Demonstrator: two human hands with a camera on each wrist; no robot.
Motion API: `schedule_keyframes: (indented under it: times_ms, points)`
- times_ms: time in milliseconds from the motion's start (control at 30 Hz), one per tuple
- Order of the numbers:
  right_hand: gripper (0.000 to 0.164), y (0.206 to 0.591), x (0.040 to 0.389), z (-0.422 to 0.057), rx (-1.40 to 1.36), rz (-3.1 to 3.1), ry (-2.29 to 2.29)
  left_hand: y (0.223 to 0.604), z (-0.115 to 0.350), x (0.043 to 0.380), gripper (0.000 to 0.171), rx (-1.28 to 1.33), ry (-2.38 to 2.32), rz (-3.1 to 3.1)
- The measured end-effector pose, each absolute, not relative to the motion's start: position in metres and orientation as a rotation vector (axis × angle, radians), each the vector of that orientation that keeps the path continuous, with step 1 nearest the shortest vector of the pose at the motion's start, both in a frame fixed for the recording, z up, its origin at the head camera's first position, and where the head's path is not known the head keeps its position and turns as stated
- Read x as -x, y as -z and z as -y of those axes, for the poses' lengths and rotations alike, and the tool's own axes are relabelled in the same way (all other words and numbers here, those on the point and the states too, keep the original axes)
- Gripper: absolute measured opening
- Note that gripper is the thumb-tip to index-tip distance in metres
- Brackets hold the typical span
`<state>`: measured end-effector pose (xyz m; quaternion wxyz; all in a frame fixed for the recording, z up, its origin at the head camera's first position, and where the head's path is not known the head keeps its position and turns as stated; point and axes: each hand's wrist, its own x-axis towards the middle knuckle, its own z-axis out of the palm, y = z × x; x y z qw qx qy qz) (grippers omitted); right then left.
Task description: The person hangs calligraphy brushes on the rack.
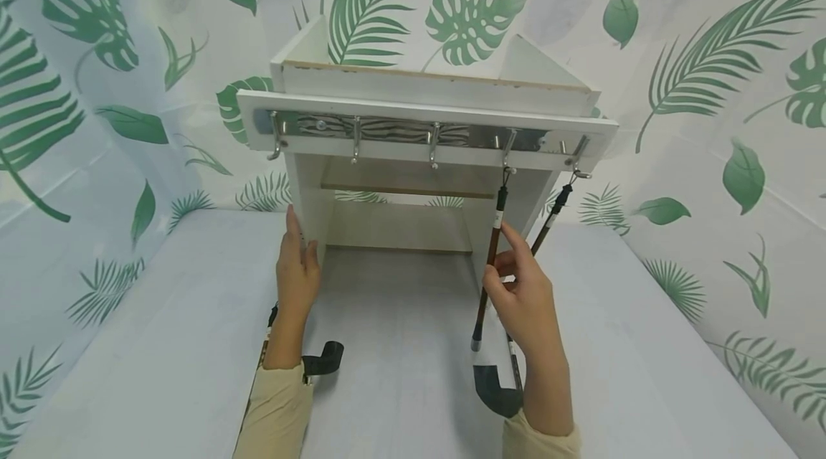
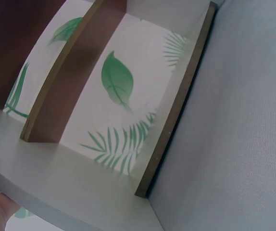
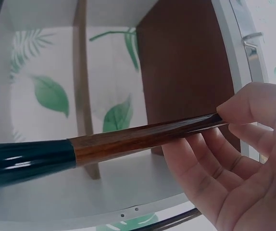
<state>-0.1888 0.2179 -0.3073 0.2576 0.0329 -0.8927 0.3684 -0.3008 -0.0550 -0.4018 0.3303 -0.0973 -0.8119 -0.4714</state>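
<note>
The head camera looks forward and down from above both forearms, giving the widest view: the white shelf unit square from the front, the desk around it and the leaf-print backdrop behind. The left wrist camera faces the unit's open compartments from close by, rolled so the desk fills its right side. The right wrist camera, rolled the opposite way, is very near the right hand and brush, which it shares with the head view. All three views include the unit and backdrop.
</note>
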Motion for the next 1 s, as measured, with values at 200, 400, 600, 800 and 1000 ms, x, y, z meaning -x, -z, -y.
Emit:
schedule_keyframes:
  times_ms: [200, 400, 600, 800, 1000]
  points:
    - [0.058, 0.3081, 0.1894, -0.2181, -0.09, 2.42, -1.006, 0.4009, 0.0544, 0.3006, 0.06, 0.254, 1.233, 2.119]
    - [0.058, 0.308, 0.1902, -0.218, -0.087, 2.425, -0.986, 0.4006, 0.0543, 0.2997, 0.06, 0.247, 1.241, 2.12]
    - [0.058, 0.3076, 0.1904, -0.2179, -0.071, 2.433, -0.993, 0.4, 0.0545, 0.2999, 0.06, 0.241, 1.243, 2.134]
    - [0.058, 0.3081, 0.1905, -0.2183, -0.07, 2.432, -0.991, 0.4001, 0.054, 0.2995, 0.06, 0.247, 1.241, 2.127]
    - [0.058, 0.308, 0.1905, -0.2188, -0.07, 2.43, -0.988, 0.4006, 0.0541, 0.2995, 0.06, 0.255, 1.23, 2.116]
